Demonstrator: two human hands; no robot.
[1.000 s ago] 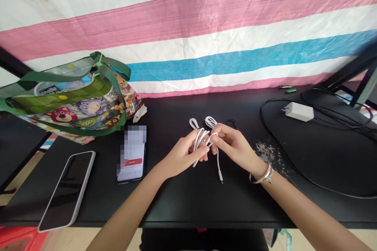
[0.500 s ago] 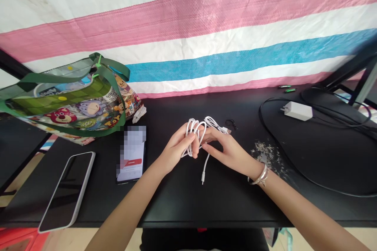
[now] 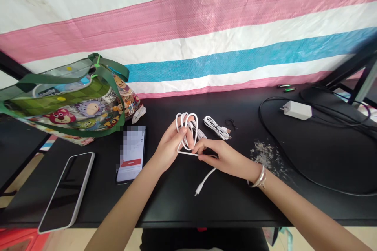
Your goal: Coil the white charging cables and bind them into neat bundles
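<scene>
Loops of a white cable (image 3: 186, 117) are wrapped around the fingers of my left hand (image 3: 171, 145), its thumb pressing on them. My right hand (image 3: 220, 155) pinches the same cable just right of the coil, between thumb and forefinger. From under my right hand the cable's free end runs down to a white plug (image 3: 199, 189) over the black table (image 3: 176, 200). Beyond my right hand lies a second white cable (image 3: 216, 127), bundled, with its USB plug at the right.
A clear cartoon bag (image 3: 85, 110) stands at the left. Two phones, one white-edged (image 3: 67, 192) and one lit (image 3: 131, 155), lie before it. At right are a white adapter (image 3: 297, 110), black cables, pale crumbs (image 3: 266, 157) and a black tie (image 3: 231, 122).
My left hand has shifted slightly left with the coil. My right hand has come down, drawing a strand out from the coil, and the bundled cable behind is now uncovered. The free plug has swung nearer.
</scene>
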